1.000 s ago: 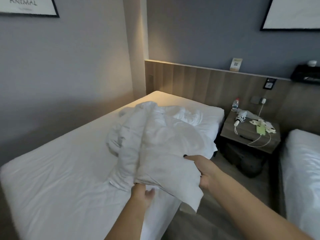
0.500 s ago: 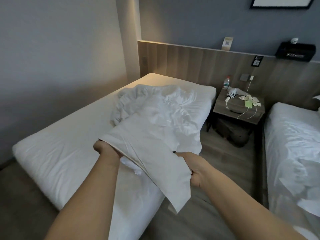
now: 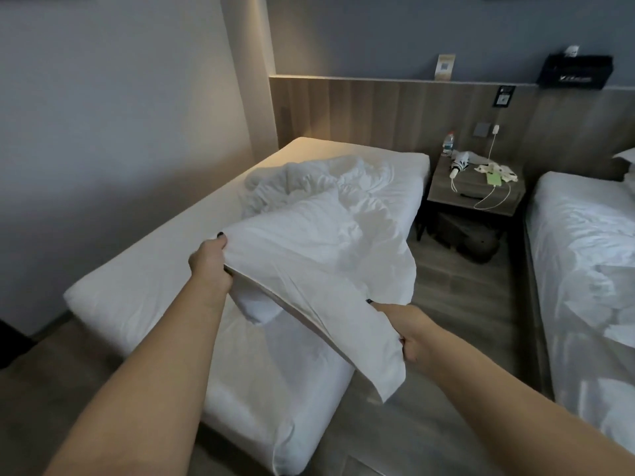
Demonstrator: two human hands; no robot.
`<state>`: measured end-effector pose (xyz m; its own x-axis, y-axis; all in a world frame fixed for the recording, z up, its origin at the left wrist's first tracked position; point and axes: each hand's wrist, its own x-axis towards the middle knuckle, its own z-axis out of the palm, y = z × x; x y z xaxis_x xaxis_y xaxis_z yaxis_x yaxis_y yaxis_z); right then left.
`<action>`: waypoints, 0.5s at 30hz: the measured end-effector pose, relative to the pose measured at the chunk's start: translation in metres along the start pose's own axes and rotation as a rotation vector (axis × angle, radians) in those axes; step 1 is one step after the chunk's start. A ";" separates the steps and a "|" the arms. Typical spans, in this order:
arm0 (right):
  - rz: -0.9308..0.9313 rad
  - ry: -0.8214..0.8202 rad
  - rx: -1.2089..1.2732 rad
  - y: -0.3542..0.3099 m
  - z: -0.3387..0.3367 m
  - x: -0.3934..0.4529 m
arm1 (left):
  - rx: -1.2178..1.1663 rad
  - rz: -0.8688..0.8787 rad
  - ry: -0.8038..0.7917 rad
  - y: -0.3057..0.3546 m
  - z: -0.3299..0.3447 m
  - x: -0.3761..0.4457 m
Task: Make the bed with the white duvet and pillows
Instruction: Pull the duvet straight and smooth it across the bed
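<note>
Left hand (image 3: pixel 210 262): gripping the duvet (image 3: pixel 309 242) edge, arm reaching forward.
Right hand (image 3: pixel 409 329): pinching the same edge lower, nearer.
Duvet: lying bunched on the bed (image 3: pixel 137 280), corner hanging off.

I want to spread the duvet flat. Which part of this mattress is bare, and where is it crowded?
Bare: the sheet strip between the wall and the bunched duvet, running down past the left hand to the foot corner of the mattress. Crowded: the head end and the aisle-side edge by the right hand.
</note>
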<state>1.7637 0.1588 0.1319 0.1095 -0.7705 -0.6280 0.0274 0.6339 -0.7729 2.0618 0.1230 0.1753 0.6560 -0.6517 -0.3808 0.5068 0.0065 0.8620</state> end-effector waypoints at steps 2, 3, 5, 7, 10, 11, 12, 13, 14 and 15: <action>-0.060 0.014 -0.037 0.004 0.028 -0.001 | 0.046 0.143 -0.022 0.033 -0.013 0.012; -0.088 0.024 -0.051 0.008 0.042 -0.003 | 0.070 0.227 -0.073 0.050 -0.022 0.017; -0.149 0.029 -0.075 0.020 0.070 -0.008 | 0.194 0.378 -0.179 0.077 -0.054 0.034; -0.168 0.063 -0.087 0.038 0.100 -0.008 | 0.379 0.459 -0.264 0.087 -0.095 0.055; -0.142 0.237 -0.162 0.079 0.141 0.016 | 0.620 0.388 -0.357 0.065 -0.161 0.088; -0.120 0.310 -0.183 0.095 0.152 0.026 | 0.684 0.335 -0.360 0.050 -0.181 0.095; -0.090 0.373 -0.192 0.111 0.162 0.035 | 0.744 0.273 -0.359 0.035 -0.199 0.101; -0.054 0.421 -0.198 0.128 0.170 0.044 | 0.797 0.201 -0.357 0.019 -0.215 0.106; -0.012 0.461 -0.222 0.145 0.177 0.051 | 0.834 0.124 -0.357 0.002 -0.232 0.113; 0.033 0.494 -0.257 0.163 0.182 0.058 | 0.857 0.056 -0.356 -0.014 -0.248 0.119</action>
<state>1.9552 0.2296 -0.0138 -0.3745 -0.7296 -0.5722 -0.2180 0.6691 -0.7105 2.2712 0.2332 0.0346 0.3847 -0.8627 -0.3281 -0.2001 -0.4250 0.8828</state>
